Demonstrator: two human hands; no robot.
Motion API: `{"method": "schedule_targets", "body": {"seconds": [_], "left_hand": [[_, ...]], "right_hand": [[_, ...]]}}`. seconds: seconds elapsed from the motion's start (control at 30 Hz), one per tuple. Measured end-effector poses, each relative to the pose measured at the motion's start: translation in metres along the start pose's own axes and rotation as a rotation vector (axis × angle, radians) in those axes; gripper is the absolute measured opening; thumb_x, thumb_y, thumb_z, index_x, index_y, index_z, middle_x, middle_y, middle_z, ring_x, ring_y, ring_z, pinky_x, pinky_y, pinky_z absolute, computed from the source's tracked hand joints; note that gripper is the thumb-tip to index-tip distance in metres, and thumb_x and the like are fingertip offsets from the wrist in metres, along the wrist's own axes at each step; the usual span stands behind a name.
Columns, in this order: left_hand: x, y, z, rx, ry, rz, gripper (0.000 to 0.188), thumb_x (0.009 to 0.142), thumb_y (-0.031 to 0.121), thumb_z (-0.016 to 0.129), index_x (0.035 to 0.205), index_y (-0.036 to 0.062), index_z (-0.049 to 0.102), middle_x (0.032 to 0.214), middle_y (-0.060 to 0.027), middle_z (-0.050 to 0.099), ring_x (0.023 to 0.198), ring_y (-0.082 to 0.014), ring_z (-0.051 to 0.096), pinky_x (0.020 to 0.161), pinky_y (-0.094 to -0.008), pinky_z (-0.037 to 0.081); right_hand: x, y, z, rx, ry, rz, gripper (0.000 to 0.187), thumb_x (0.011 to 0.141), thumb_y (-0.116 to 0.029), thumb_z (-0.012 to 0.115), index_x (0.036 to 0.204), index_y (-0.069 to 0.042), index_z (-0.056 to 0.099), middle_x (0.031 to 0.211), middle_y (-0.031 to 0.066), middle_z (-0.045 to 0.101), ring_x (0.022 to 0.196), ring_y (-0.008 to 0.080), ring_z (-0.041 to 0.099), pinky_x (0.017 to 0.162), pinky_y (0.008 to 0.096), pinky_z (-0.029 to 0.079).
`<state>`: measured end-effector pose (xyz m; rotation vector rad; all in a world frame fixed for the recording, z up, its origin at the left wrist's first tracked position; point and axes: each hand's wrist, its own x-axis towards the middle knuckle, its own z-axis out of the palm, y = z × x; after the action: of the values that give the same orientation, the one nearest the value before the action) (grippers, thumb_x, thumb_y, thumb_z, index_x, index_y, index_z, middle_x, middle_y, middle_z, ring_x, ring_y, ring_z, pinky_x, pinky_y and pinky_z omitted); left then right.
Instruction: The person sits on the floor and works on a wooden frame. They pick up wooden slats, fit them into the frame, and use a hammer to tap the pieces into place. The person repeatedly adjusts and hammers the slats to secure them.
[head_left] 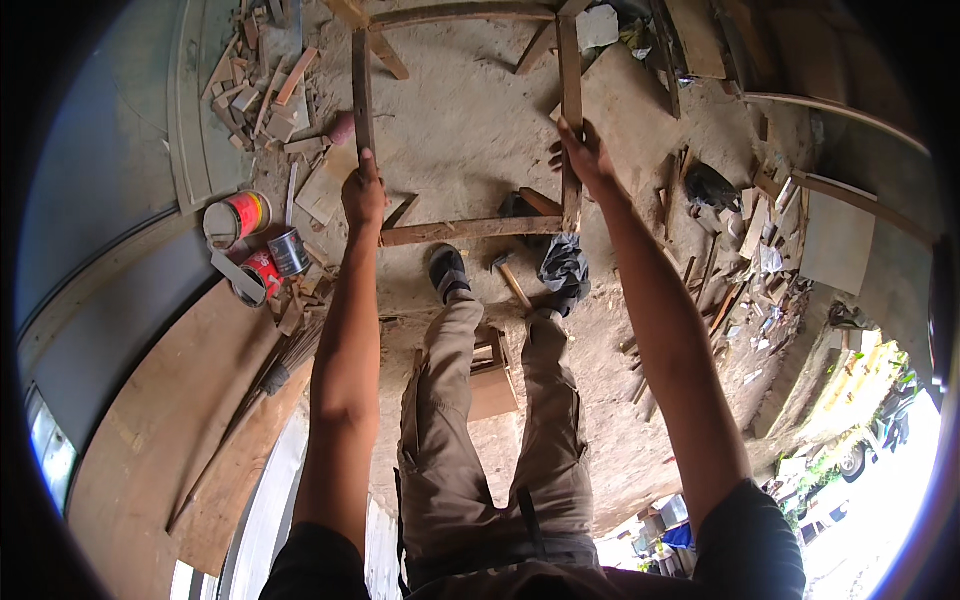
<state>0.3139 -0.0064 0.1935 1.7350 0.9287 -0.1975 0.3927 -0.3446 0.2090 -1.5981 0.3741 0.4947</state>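
A wooden frame (pixel 470 232) with four-sided rails and short legs spans the space ahead of me, like the bare frame of a table or stool. My left hand (pixel 364 195) is closed around its left rail, with the thumb lying along the top. On the right rail, my right hand (pixel 588 162) grips from the outer side, and its fingertips show past the inner edge. Between my feet lies a hammer (pixel 514 284) with a wooden handle. A crumpled dark plastic bag (pixel 563 264) rests by my right foot, just below the frame's near right corner.
Paint cans (pixel 237 219) stand at the left near scattered wood offcuts (pixel 262 95). A twig broom (pixel 268 384) leans over plywood (pixel 170 420). A small wooden stool (pixel 492 388) sits between my legs. More scraps and a black bag (pixel 711 187) litter the right side.
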Motion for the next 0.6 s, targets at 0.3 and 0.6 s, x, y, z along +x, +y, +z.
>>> {"method": "schedule_targets", "body": {"seconds": [0.3,0.6], "left_hand": [[-0.022,0.008,0.000,-0.091,-0.205,-0.146,0.064,0.088,0.069,0.045,0.075,0.0057,0.051,0.057,-0.0008,0.046,0.046,-0.0122,0.047,0.046,-0.0277,0.040],[-0.027,-0.004,0.028,-0.109,-0.126,-0.082,0.065,0.089,0.069,0.042,0.073,0.0057,0.050,0.055,0.0000,0.044,0.044,-0.0112,0.044,0.043,-0.0261,0.038]], "right_hand": [[-0.062,0.061,-0.007,-0.251,0.221,0.144,0.056,0.090,-0.056,0.055,0.077,-0.001,0.057,0.058,0.0056,0.057,0.051,0.0168,0.058,0.048,0.0319,0.046],[-0.029,0.068,-0.031,-0.496,0.313,0.062,0.064,0.088,-0.064,0.049,0.078,-0.001,0.057,0.060,0.0134,0.057,0.057,0.0275,0.060,0.055,0.0389,0.046]]}}
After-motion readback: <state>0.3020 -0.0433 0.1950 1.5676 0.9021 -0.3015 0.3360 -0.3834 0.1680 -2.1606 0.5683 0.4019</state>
